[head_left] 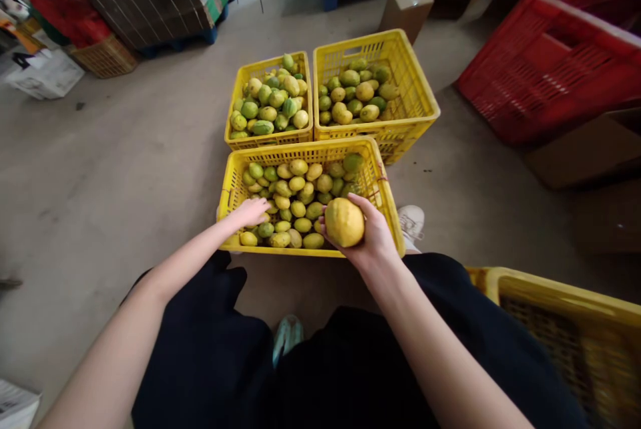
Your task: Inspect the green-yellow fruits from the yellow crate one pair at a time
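Note:
My right hand (371, 235) is closed around a large, slightly ribbed yellow lemon (344, 222), raised above the right side of the near yellow crate (300, 252). At the left side of that crate, my left hand (254, 212) reaches in over the fruit, fingers stretched out. Its fingertips are at the lemons (282, 202), but whether they touch one I cannot tell. Yellow and green lemons cover the crate's floor, with a bigger green one (353, 163) in the far right corner.
Behind stand two more yellow crates, the left one (232, 105) fuller than the right one (425, 105). Another yellow crate (561, 289) is by my right leg. A red crate (541, 61) and cardboard boxes (408, 8) lie to the right. Loaded pallets stand farther back.

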